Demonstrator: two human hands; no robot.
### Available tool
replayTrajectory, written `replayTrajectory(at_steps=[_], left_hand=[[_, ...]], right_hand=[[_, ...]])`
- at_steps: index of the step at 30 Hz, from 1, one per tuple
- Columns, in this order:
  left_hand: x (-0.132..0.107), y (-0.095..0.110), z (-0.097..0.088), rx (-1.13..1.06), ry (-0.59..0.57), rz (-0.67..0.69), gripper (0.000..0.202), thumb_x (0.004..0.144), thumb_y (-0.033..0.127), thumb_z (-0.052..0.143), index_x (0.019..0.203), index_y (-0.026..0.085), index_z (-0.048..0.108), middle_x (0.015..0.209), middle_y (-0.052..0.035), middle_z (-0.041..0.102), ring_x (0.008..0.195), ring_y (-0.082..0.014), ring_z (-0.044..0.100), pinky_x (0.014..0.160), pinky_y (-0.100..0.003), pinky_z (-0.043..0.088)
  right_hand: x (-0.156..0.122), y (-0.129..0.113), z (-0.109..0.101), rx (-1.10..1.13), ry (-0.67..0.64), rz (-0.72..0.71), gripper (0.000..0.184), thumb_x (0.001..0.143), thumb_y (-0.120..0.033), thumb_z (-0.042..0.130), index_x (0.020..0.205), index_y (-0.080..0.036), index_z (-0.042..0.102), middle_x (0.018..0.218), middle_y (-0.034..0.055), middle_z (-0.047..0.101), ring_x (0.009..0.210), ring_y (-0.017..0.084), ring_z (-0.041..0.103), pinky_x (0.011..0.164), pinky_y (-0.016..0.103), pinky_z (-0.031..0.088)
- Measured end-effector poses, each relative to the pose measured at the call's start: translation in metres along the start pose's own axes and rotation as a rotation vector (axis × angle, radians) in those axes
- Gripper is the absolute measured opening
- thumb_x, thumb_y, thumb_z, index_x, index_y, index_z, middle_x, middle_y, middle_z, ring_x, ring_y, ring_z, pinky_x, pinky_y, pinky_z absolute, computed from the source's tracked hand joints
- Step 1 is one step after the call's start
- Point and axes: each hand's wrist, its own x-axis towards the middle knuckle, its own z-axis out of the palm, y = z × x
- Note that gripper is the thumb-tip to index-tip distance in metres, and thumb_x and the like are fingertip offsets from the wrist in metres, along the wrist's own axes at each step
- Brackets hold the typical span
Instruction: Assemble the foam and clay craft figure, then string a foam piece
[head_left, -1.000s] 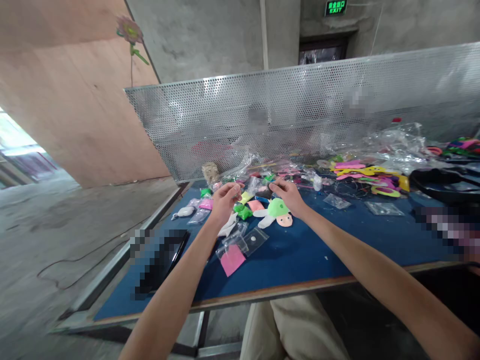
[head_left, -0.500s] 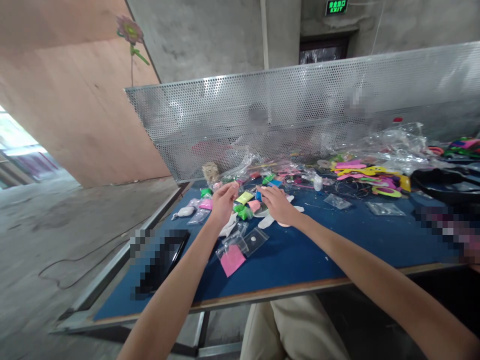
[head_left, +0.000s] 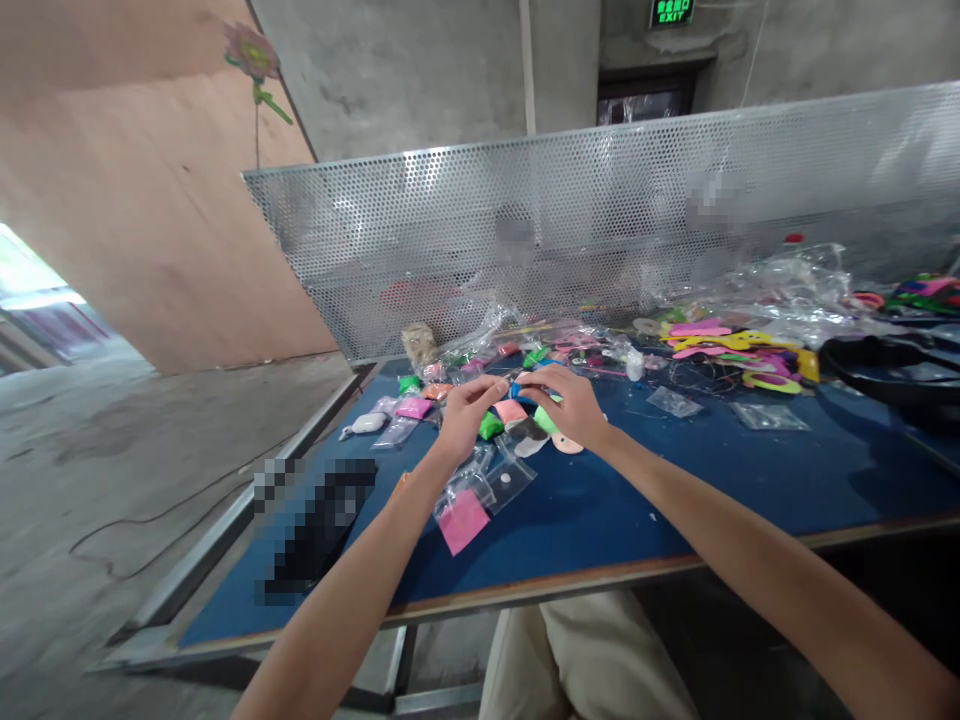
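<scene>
ok so from where I'm standing, both hands are close together over the blue desk (head_left: 600, 530), fingertips nearly meeting in the middle. The left hand (head_left: 466, 415) has its fingers curled in, with thumb and forefinger brought in near each other at the tip. The right hand (head_left: 571, 405) is bent over from the other side, fingers reaching forward and thumb tucked underneath, so kinda half curled. There's a bit of blue stuff (head_left: 516, 389) right at the fingertips, but honestly can't tell if either hand is pinching it or if it's just lying behind them, too small and blurry

Just below the hands there's a salmon packet (head_left: 511, 411) with a green packet (head_left: 490, 427) beside it. The light green craft piece with a peach face (head_left: 568, 443) is partly hidden under the right hand. Nearer the desk's front edge is a pink square (head_left: 463, 522), next to a clear little bag (head_left: 513, 484) with a white dot on it. Over to the left sit a magenta packet (head_left: 413, 407) and a white case (head_left: 367, 423)
</scene>
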Motion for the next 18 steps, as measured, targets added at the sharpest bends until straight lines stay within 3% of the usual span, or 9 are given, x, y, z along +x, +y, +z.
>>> replayTrajectory(at_steps=[4, 11, 18], left_hand=[[-0.002, -0.002, 0.004, -0.004, -0.013, 0.023, 0.02, 0.078, 0.038, 0.074, 0.081, 0.018, 0.075, 0.085, -0.0037, 0.067, 0.082, -0.0169, 0.058, 0.08, -0.029, 0.045], [-0.003, 0.002, 0.007, 0.022, -0.003, 0.068, 0.019, 0.079, 0.037, 0.073, 0.082, 0.019, 0.076, 0.094, -0.006, 0.07, 0.092, -0.0198, 0.061, 0.085, -0.032, 0.046], [-0.006, 0.011, 0.005, 0.113, -0.071, 0.119, 0.015, 0.079, 0.033, 0.074, 0.075, 0.019, 0.077, 0.091, -0.0067, 0.069, 0.087, -0.0189, 0.06, 0.078, -0.031, 0.045]], right_hand=[[-0.002, -0.002, 0.002, 0.077, 0.057, 0.079, 0.018, 0.094, -0.032, 0.059, 0.11, -0.028, 0.067, 0.102, 0.001, 0.074, 0.093, 0.018, 0.071, 0.085, 0.034, 0.055], [-0.003, -0.001, 0.003, 0.065, 0.078, 0.11, 0.014, 0.091, -0.035, 0.063, 0.099, -0.026, 0.07, 0.091, 0.001, 0.075, 0.085, 0.018, 0.072, 0.077, 0.031, 0.056], [-0.004, -0.002, 0.003, 0.066, 0.035, 0.162, 0.018, 0.091, -0.041, 0.061, 0.092, -0.025, 0.069, 0.086, 0.0016, 0.074, 0.08, 0.018, 0.07, 0.074, 0.03, 0.054]])
